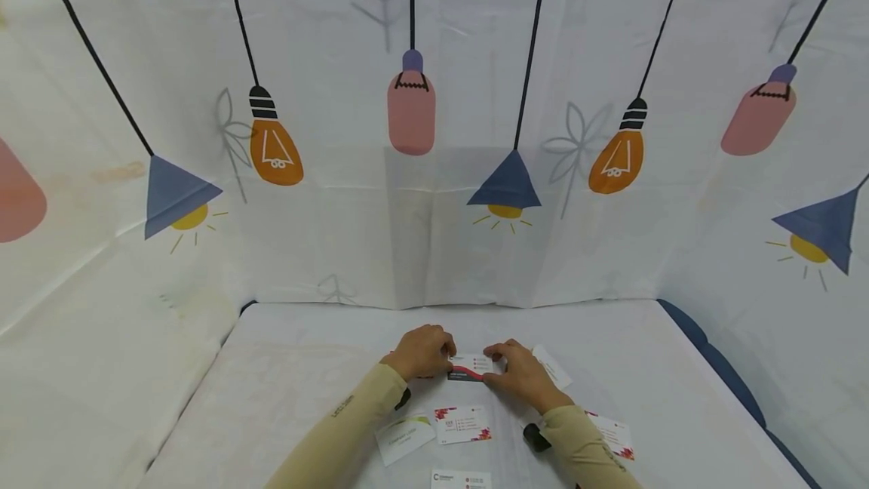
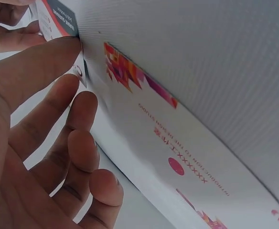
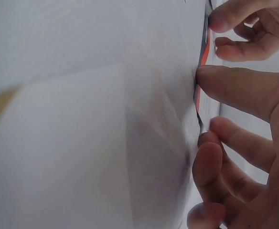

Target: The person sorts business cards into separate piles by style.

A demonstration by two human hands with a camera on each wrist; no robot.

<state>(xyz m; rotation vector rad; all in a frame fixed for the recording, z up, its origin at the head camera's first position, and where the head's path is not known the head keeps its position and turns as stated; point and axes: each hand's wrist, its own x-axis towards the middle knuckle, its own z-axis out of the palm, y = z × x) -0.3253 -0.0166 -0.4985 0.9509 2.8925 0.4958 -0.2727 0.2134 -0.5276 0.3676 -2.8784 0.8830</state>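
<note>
Nearest edge of the white table [image 1: 285, 398]: a white card with a dark logo [image 1: 461, 480]. Next row, left to right: a green-swirl card [image 1: 404, 438], a card with red floral corners [image 1: 463, 424], another red-patterned card [image 1: 614, 435] beside the right sleeve. Middle of the table: a red-and-dark business card [image 1: 470, 367], lying flat, pinched at its left end by the left hand [image 1: 424, 352] and at its right end by the right hand [image 1: 519, 374], fingertips pressed on its edges. Just right: a plain white card [image 1: 553, 365]. Far side: a lamp-print backdrop [image 1: 434, 134].
</note>
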